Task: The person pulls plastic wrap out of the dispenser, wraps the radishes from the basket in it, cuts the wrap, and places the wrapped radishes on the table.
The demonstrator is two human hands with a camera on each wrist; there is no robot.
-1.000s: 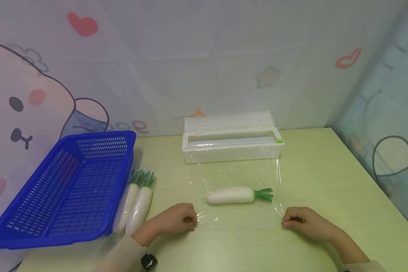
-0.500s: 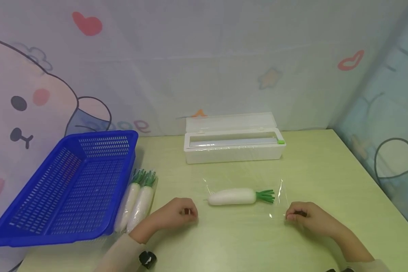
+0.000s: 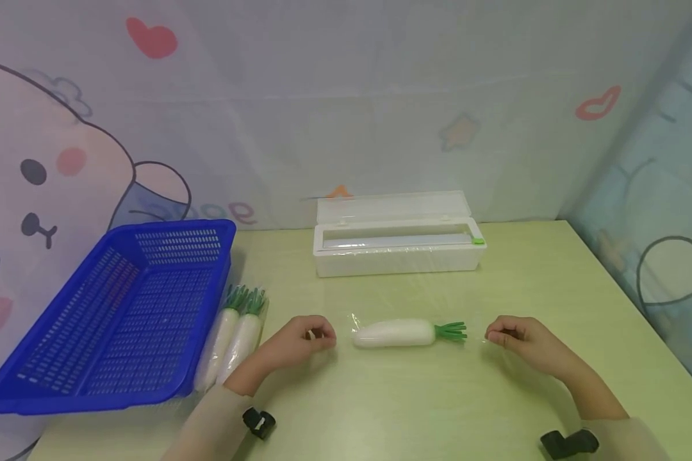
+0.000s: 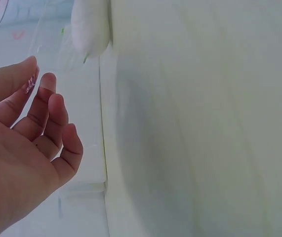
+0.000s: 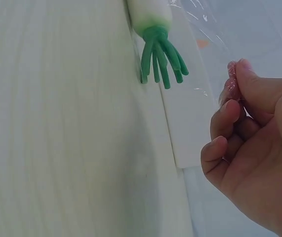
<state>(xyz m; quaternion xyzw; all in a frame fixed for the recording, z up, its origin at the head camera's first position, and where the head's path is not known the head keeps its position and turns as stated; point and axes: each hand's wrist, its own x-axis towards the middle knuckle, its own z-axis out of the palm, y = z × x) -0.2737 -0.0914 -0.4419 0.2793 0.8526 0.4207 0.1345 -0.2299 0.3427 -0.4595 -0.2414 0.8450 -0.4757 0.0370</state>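
Note:
A white radish (image 3: 393, 333) with green stalks lies crosswise on the table, between my hands. Clear cling film (image 3: 354, 320) runs from the white dispenser box (image 3: 398, 262) toward me, over the radish. On the left, my left hand (image 3: 296, 346) pinches one corner of the film between thumb and index finger. My right hand (image 3: 530, 346) pinches the other corner just past the stalks. Crumpled film (image 5: 231, 88) shows at the right fingertips in the right wrist view. Both hands appear raised off the table. Most of the film is too transparent to trace.
A blue plastic basket (image 3: 144, 320) stands at the left. Beside it lie two film-wrapped radishes (image 3: 245, 339), close to my left forearm. The dispenser's lid (image 3: 392, 206) is up at the back, against the patterned wall cloth (image 3: 380, 128). A green slider (image 3: 477, 241) sits at the box's right end.
Both hands have moved away from me, toward the dispenser, keeping hold of the film corners. They now stand level with the radish, and the film's near edge has moved back with them.

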